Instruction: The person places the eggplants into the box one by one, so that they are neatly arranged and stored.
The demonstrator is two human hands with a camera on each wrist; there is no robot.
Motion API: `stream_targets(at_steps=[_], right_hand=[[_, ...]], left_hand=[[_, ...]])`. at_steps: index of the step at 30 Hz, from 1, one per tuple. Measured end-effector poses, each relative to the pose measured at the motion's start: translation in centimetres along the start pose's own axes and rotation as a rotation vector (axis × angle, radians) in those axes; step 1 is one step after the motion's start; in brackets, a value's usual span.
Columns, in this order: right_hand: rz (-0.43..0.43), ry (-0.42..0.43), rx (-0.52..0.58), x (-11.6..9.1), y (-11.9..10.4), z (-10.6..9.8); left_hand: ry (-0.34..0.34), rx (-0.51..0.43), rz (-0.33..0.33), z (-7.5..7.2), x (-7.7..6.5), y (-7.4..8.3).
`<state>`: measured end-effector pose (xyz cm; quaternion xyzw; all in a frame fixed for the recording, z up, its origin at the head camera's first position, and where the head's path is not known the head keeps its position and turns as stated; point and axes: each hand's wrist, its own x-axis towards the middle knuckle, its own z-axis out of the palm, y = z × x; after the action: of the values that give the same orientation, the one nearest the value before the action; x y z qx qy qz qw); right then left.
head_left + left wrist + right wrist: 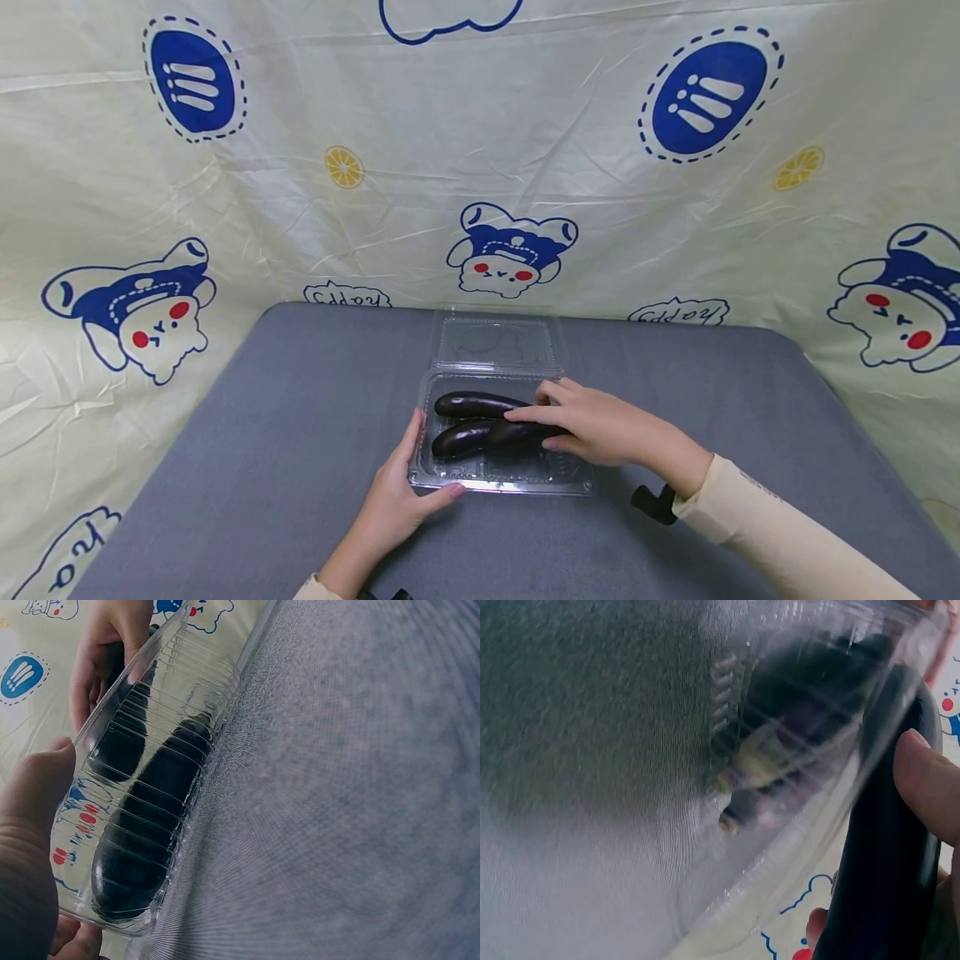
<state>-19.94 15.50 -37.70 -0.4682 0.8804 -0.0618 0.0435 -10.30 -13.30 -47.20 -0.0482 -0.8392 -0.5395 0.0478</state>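
A clear plastic clamshell box (pixel 502 486) lies on the table with its hinged lid (pixel 495 342) folded back. My left hand (pixel 397 496) grips the box's near left corner, thumb over the front rim and fingers along the left side. Inside lie two dark purple eggplants, the farther one (pixel 472 405) and the nearer one (pixel 459 439), their stems toward the right. A third eggplant (pixel 885 825) is held in my right hand (pixel 603 425), between thumb and fingers, over the box's right half. That hand hides its right end in the head view.
The box stands on a grey cloth-covered table (pixel 300 442). Behind and to both sides hangs a pale printed curtain (pixel 420 125). A black wrist strap (pixel 655 504) shows below my right sleeve.
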Motion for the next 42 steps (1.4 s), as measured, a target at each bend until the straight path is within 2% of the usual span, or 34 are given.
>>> stream_targets(at_steps=[9, 18, 25, 36, 42], right_hand=[[-0.029, -0.060, 0.024, 1.0, -0.6, 1.0], [-0.065, -0.092, -0.017, 2.0, -1.5, 1.4], [-0.107, -0.091, -0.028, 2.6, -2.0, 1.6], [-0.108, -0.095, 0.004, 3.3, -2.2, 2.2], [-0.128, -0.085, -0.040, 3.5, -2.0, 2.8]], left_hand=[[-0.006, -0.007, -0.006, 0.0, 0.1, -0.1], [-0.010, -0.018, -0.008, 0.0, 0.1, -0.1], [-0.012, -0.017, -0.011, 0.0, 0.0, 0.0], [-0.017, -0.017, -0.011, 0.0, 0.1, 0.0], [-0.023, -0.027, -0.018, 0.0, 0.1, 0.0]])
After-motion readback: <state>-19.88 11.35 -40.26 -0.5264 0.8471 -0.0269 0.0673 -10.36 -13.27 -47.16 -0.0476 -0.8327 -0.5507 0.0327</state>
